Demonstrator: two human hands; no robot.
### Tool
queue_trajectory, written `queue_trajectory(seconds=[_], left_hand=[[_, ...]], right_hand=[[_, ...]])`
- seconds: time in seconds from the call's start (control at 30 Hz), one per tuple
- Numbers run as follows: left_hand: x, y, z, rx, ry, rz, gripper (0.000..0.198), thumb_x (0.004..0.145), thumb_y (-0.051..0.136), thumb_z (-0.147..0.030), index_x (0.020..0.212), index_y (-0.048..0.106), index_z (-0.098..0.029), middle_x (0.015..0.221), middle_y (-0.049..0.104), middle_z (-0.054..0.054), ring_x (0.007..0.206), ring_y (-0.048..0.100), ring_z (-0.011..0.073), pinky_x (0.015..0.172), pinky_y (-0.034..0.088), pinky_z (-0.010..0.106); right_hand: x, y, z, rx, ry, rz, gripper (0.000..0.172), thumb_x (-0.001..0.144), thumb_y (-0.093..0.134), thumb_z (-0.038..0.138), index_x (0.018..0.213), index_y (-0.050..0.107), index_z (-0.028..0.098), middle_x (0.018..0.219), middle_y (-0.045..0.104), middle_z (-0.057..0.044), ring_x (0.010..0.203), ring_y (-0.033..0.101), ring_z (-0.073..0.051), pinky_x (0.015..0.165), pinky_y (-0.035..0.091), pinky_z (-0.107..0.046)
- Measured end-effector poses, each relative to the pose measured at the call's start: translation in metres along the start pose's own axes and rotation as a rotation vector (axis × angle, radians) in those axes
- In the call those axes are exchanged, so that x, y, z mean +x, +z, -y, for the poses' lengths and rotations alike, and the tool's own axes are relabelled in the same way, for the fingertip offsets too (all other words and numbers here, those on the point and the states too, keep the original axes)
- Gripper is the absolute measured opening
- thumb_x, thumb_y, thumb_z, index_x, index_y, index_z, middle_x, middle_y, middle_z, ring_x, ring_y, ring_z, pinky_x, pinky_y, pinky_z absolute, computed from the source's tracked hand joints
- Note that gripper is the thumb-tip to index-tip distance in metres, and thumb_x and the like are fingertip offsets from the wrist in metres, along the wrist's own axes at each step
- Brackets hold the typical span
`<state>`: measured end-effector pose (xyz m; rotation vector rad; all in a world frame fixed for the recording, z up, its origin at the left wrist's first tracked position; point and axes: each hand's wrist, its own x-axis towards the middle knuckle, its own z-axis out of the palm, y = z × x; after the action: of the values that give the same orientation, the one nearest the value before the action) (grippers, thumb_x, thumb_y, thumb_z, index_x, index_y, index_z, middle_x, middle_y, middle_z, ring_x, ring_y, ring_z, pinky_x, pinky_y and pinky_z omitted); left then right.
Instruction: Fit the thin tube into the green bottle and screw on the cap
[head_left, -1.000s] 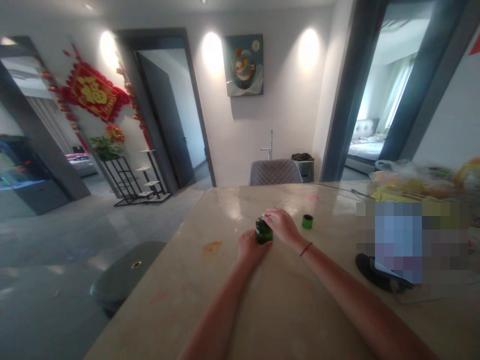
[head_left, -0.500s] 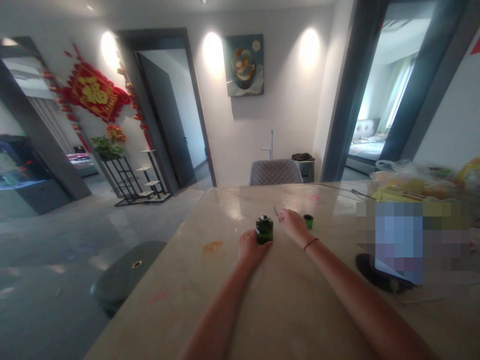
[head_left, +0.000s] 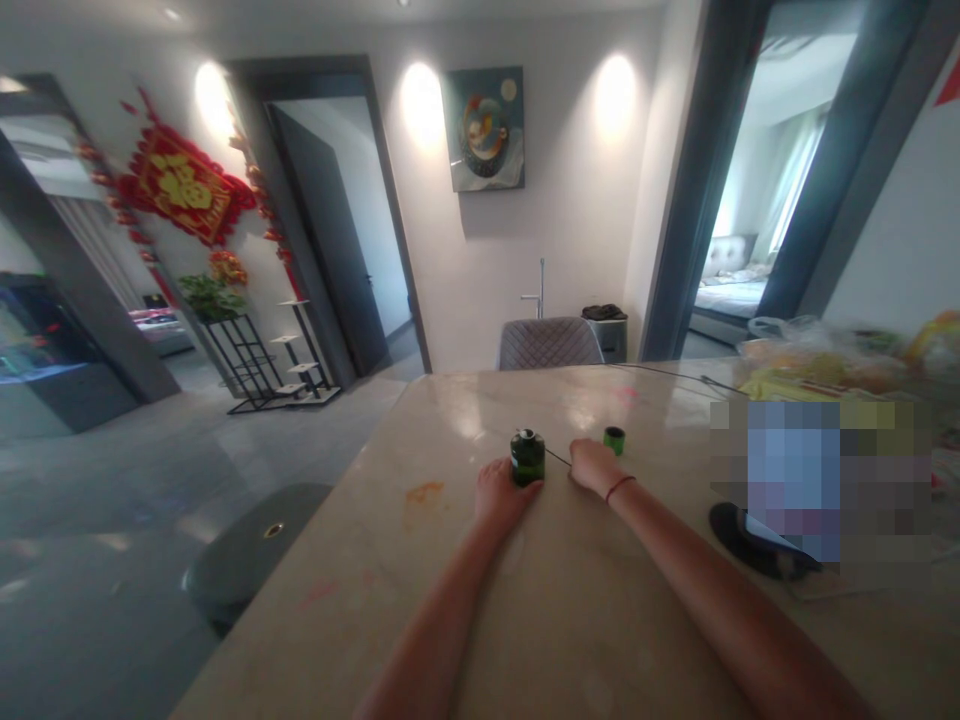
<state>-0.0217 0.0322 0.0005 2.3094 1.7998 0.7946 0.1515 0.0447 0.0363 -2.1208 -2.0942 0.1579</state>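
Observation:
A dark green bottle (head_left: 528,462) stands upright on the table, its cap off. My left hand (head_left: 499,490) is closed around its lower part, with the thumb along the near side. To the right of the bottle, my right hand (head_left: 592,466) pinches a thin dark stick (head_left: 558,457), low over the tabletop. The stick slants up and left, its far end close to the bottle's right side; I cannot tell if it touches. A small green cap (head_left: 614,440) sits on the table just behind my right hand.
The pale marble table (head_left: 517,620) bears an orange stain (head_left: 425,492) on its left. A black round base (head_left: 739,535) under a blurred-out patch and plastic bags (head_left: 825,350) lie at right. A chair (head_left: 551,343) stands at the far edge, a green stool (head_left: 247,545) at left.
My right hand has moved slightly right and down, and the stick has tipped from nearly upright to a low slant toward the bottle. My left hand and the bottle stay put.

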Motion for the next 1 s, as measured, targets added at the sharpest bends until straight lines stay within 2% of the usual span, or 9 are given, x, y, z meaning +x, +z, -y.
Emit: queue_trajectory(seconds=[0.1,0.2,0.3,0.37,0.43,0.5,0.77,0.9,1.0], left_hand=[[-0.001,-0.002,-0.002,-0.004,-0.003,0.010,0.038,0.066,0.060,-0.048,0.090,0.057,-0.019,0.095,0.063,0.005,0.094,0.055,0.0212,0.083,0.037,0.029],[-0.001,-0.004,-0.003,-0.002,-0.024,0.025,0.038,0.065,0.060,-0.047,0.090,0.057,-0.019,0.095,0.063,0.005,0.094,0.055,0.0214,0.083,0.037,0.029],[0.000,-0.003,-0.003,-0.007,-0.027,0.028,0.038,0.065,0.060,-0.048,0.091,0.057,-0.020,0.096,0.063,0.005,0.094,0.055,0.0213,0.083,0.037,0.029],[0.001,-0.002,-0.002,-0.009,-0.024,0.027,0.038,0.065,0.060,-0.048,0.090,0.058,-0.020,0.096,0.063,0.005,0.095,0.055,0.0214,0.083,0.037,0.029],[0.001,0.000,-0.001,-0.007,-0.020,0.024,0.038,0.065,0.060,-0.048,0.089,0.058,-0.019,0.095,0.063,0.005,0.094,0.055,0.0214,0.083,0.037,0.029],[0.001,0.000,-0.001,-0.006,-0.017,0.018,0.038,0.064,0.060,-0.048,0.089,0.058,-0.019,0.093,0.064,0.005,0.092,0.055,0.0212,0.082,0.037,0.029],[0.000,-0.003,-0.004,0.001,-0.021,0.029,0.037,0.065,0.060,-0.046,0.092,0.058,-0.020,0.095,0.063,0.004,0.096,0.055,0.0211,0.085,0.036,0.029],[0.000,-0.003,-0.003,0.006,-0.020,0.033,0.037,0.066,0.059,-0.047,0.091,0.057,-0.019,0.095,0.063,0.005,0.095,0.055,0.0216,0.084,0.036,0.029],[0.000,-0.002,-0.003,0.008,-0.020,0.026,0.038,0.066,0.060,-0.047,0.091,0.057,-0.019,0.094,0.063,0.006,0.094,0.055,0.0219,0.084,0.036,0.029]], right_hand=[[0.003,-0.006,-0.005,0.206,-0.024,0.106,0.009,0.063,0.059,0.014,0.068,0.065,0.010,0.072,0.067,-0.015,0.069,0.065,-0.023,0.059,0.050,-0.028],[0.010,-0.019,-0.007,0.683,-0.051,0.090,0.010,0.066,0.056,0.017,0.057,0.058,0.013,0.052,0.062,-0.006,0.048,0.060,-0.015,0.048,0.049,-0.024],[0.013,-0.037,0.000,1.202,-0.074,-0.231,0.011,0.070,0.055,0.023,0.067,0.057,0.013,0.059,0.064,-0.004,0.052,0.060,-0.013,0.055,0.051,-0.025],[0.012,-0.045,0.008,1.385,-0.103,-0.475,0.018,0.070,0.056,0.030,0.076,0.057,0.013,0.068,0.065,-0.005,0.059,0.062,-0.013,0.062,0.052,-0.027],[0.008,-0.048,0.017,1.407,-0.153,-0.624,0.023,0.070,0.057,0.035,0.078,0.056,0.013,0.072,0.065,-0.006,0.063,0.062,-0.014,0.065,0.052,-0.028],[0.005,-0.044,0.024,1.349,-0.209,-0.655,0.024,0.071,0.057,0.037,0.077,0.055,0.014,0.072,0.064,-0.006,0.066,0.062,-0.015,0.066,0.051,-0.028],[0.011,-0.006,0.031,1.082,-0.158,-0.437,0.019,0.072,0.057,0.031,0.081,0.059,0.014,0.083,0.067,-0.011,0.079,0.064,-0.018,0.074,0.050,-0.030],[0.015,-0.004,0.029,1.104,-0.168,-0.425,0.028,0.073,0.057,0.031,0.094,0.058,0.014,0.095,0.066,-0.011,0.086,0.063,-0.017,0.077,0.049,-0.030],[0.016,-0.010,0.022,1.041,-0.183,-0.404,0.026,0.076,0.052,0.032,0.092,0.060,0.014,0.092,0.067,-0.010,0.084,0.062,-0.017,0.077,0.049,-0.030]])
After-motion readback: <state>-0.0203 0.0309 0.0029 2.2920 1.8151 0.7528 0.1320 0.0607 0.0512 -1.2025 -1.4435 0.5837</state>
